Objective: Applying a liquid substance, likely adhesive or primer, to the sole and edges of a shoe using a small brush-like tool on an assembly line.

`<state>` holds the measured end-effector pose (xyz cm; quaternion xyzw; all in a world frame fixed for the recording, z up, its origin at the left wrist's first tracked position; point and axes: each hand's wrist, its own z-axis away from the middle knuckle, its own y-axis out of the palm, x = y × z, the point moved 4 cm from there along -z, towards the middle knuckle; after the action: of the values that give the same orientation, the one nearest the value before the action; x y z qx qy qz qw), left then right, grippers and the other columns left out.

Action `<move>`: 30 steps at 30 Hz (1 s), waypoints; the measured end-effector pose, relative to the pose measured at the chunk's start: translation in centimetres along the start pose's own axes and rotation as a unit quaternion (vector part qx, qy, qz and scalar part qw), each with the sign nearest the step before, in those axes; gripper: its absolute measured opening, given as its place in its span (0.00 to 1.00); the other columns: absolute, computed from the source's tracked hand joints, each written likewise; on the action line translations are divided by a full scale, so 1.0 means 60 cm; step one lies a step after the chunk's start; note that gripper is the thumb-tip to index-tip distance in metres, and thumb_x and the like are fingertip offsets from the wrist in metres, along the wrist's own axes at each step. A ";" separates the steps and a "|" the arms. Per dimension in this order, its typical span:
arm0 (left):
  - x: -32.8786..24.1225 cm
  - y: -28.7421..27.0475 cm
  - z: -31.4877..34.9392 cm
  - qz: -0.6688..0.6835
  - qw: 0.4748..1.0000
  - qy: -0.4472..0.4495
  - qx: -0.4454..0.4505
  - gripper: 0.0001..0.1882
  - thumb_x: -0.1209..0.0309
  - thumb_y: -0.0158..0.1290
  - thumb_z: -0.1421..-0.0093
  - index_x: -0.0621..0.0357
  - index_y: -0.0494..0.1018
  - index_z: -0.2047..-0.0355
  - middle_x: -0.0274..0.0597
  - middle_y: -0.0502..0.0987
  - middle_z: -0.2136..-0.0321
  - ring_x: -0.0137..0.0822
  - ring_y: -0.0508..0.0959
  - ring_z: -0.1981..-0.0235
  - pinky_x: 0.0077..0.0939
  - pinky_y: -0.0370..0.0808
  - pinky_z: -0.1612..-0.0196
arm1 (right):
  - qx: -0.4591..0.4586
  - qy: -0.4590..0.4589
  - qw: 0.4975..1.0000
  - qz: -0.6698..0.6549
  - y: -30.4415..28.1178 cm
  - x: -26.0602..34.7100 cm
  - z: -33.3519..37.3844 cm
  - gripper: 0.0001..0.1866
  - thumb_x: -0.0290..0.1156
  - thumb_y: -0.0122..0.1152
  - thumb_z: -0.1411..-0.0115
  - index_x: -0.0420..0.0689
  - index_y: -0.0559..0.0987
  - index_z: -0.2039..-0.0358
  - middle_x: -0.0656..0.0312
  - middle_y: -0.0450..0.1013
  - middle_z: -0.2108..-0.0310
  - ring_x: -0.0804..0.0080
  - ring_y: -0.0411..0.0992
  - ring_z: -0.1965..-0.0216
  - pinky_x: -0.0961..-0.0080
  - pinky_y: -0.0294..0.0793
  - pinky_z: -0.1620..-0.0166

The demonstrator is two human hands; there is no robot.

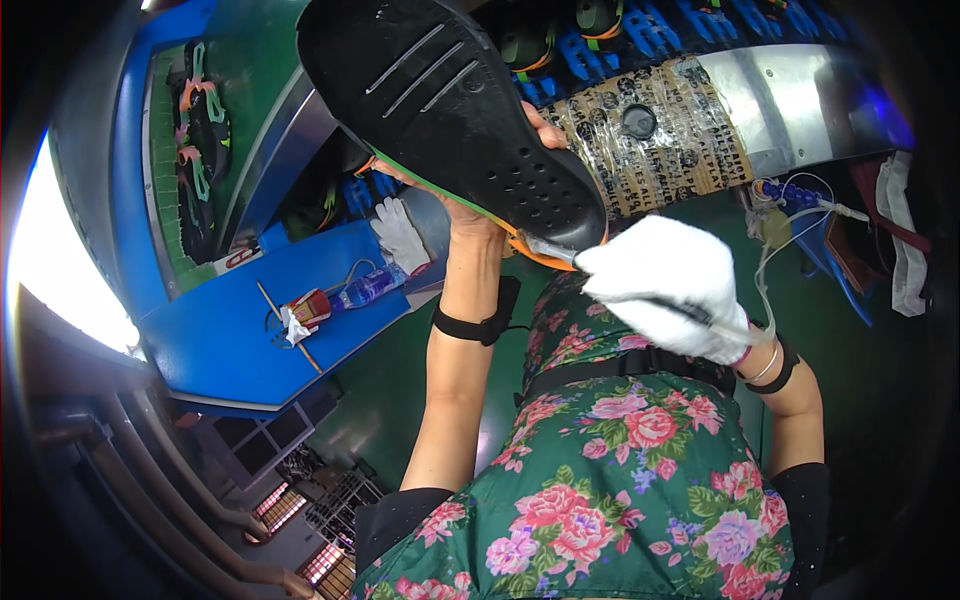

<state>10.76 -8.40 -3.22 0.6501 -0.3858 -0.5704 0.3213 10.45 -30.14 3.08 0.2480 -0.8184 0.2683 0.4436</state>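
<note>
Sole (450, 110) fills the upper centre, long axis running upper left to lower right; left hand (470, 205) grips it from beneath, gloved right hand (665, 290) pinches a thin tool (548, 250) at its lower-right tip.

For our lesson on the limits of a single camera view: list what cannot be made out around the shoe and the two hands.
Head view:
- Left hand: mostly hidden behind the black shoe sole.
- Shoe upper: hidden by the sole.
- Tool in the gloved right hand: only its tip shows; the glove covers the rest.
</note>
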 end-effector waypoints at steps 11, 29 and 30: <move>0.003 -0.023 0.002 0.023 0.999 -0.012 -0.028 0.66 0.14 0.50 0.58 0.70 0.68 0.44 0.56 0.77 0.58 0.49 0.78 0.50 0.45 0.78 0.44 | -0.001 -0.052 0.999 0.014 0.015 0.025 -0.008 0.17 0.21 0.72 0.48 0.46 0.88 0.55 0.58 0.84 0.56 0.60 0.82 0.59 0.67 0.81 0.56; 0.019 0.010 0.002 0.011 0.999 0.020 -0.048 0.58 0.18 0.45 0.47 0.68 0.71 0.45 0.48 0.76 0.57 0.44 0.78 0.57 0.44 0.78 0.49 | -0.079 0.065 0.994 0.021 -0.006 -0.007 0.034 0.11 0.16 0.72 0.48 0.42 0.86 0.64 0.53 0.84 0.60 0.60 0.83 0.61 0.69 0.81 0.56; 0.021 0.013 0.003 0.012 0.999 0.018 -0.049 0.58 0.18 0.45 0.47 0.68 0.71 0.45 0.48 0.76 0.57 0.44 0.78 0.57 0.44 0.78 0.49 | -0.076 0.049 0.995 0.048 -0.003 0.000 0.033 0.11 0.17 0.73 0.50 0.42 0.87 0.65 0.54 0.84 0.61 0.59 0.83 0.62 0.68 0.81 0.58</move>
<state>10.52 -9.88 -3.18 0.6390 -0.3596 -0.5727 0.3667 9.39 -31.60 2.18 0.1606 -0.8246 0.2384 0.4872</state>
